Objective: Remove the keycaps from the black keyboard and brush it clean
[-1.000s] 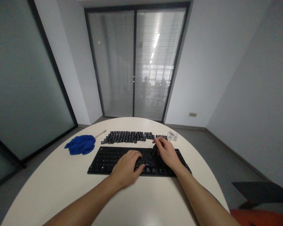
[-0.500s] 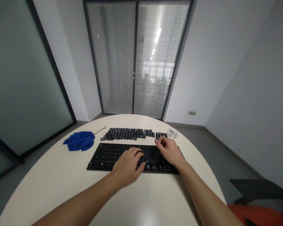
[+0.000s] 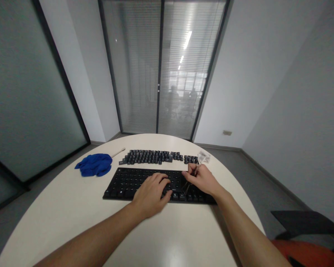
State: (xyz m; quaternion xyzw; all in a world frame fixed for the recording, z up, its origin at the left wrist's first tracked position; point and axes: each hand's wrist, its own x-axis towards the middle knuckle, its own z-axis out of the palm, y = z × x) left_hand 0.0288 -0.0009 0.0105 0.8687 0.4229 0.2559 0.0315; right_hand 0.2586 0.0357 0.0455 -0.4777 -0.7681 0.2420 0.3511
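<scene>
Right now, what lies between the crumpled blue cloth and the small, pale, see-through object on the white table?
In the head view, rows of black plastic keycaps lie between them; beside the cloth lies a thin pale stick.

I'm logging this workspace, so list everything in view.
keyboard: one, black, near middle of table
key caps: dozens, black, in rows beyond keyboard
wire tool: one, dark, in right fingers over keyboard
cloth: one, blue, crumpled, table's left
stick: one, whitish, beyond cloth
bag or box: one, see-through whitish, table's far right
table: one, cream, foreground
chair: one, black and orange-red, lower right
glass doors: two panes, dark frames, pale blinds, background
frosted panel: grey-green, left
wall plate: one, beige, low on right wall
walls: whitish, both sides
floor: grey, around table
left hand: one, bare, on keyboard
right hand: one, bare, above keyboard's right part
</scene>
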